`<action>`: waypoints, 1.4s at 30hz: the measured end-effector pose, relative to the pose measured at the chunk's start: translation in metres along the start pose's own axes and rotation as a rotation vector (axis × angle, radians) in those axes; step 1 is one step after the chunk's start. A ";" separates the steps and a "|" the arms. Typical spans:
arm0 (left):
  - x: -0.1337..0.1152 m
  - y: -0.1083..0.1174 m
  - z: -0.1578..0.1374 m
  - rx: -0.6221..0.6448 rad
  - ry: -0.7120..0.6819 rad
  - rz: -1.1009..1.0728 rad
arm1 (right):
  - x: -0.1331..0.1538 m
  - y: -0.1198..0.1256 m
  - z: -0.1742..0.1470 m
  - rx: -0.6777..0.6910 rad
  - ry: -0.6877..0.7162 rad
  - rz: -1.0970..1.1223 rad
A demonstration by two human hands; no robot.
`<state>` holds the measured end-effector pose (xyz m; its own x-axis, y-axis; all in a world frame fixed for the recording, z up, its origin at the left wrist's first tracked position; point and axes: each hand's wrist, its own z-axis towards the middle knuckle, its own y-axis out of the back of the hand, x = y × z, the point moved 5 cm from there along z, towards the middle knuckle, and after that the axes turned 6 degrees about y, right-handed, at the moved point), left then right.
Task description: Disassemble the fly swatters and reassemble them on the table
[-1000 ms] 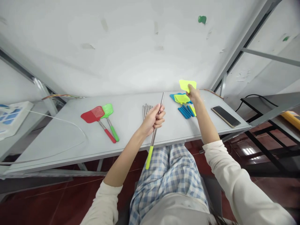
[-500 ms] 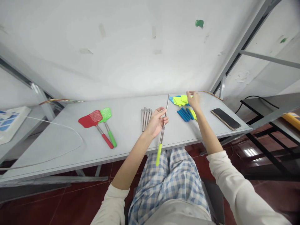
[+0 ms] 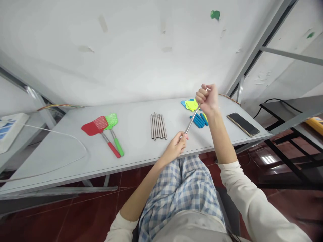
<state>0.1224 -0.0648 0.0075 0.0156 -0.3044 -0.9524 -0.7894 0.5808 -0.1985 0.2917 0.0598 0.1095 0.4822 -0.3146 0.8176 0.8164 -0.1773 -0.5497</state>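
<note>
A telescopic metal rod [image 3: 192,120] slants up and to the right between my hands. My left hand [image 3: 177,145] is closed around its lower end and hides the yellow-green handle. My right hand [image 3: 207,98] makes a fist around the upper part, and a bit of metal shows above the fingers. Below my right hand lie several blue handle grips [image 3: 198,121] with a yellow-green one [image 3: 205,118] beside them. Behind, partly covered by that hand, are yellow-green swatter heads [image 3: 191,105] and a blue swatter head [image 3: 185,104]. Several loose metal rods [image 3: 158,126] lie left of my left hand.
A red fly swatter [image 3: 94,126] overlaps a green fly swatter [image 3: 112,121] on the left of the grey table [image 3: 136,134]. A phone [image 3: 243,124] lies at the right. A thin white cable [image 3: 63,133] crosses the left end, and a wall stands behind.
My right hand has come off the swatter heads and closed on the rod's upper part. My left hand has moved lower and right, and the rod now leans further right.
</note>
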 end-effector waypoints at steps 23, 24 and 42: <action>0.014 0.013 -0.009 0.337 0.243 -0.282 | -0.048 -0.018 -0.060 0.141 -0.147 0.116; 0.018 0.017 -0.016 0.377 0.270 -0.364 | -0.038 -0.013 -0.043 0.104 -0.062 0.127; -0.005 0.113 -0.034 -0.798 -0.384 0.087 | -0.132 -0.040 -0.097 0.288 -0.030 -1.013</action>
<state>0.0124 -0.0238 -0.0018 0.0271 0.0733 -0.9969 -0.9876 -0.1524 -0.0381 0.1648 0.0176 0.0072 -0.4635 -0.1193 0.8780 0.8848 -0.1150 0.4515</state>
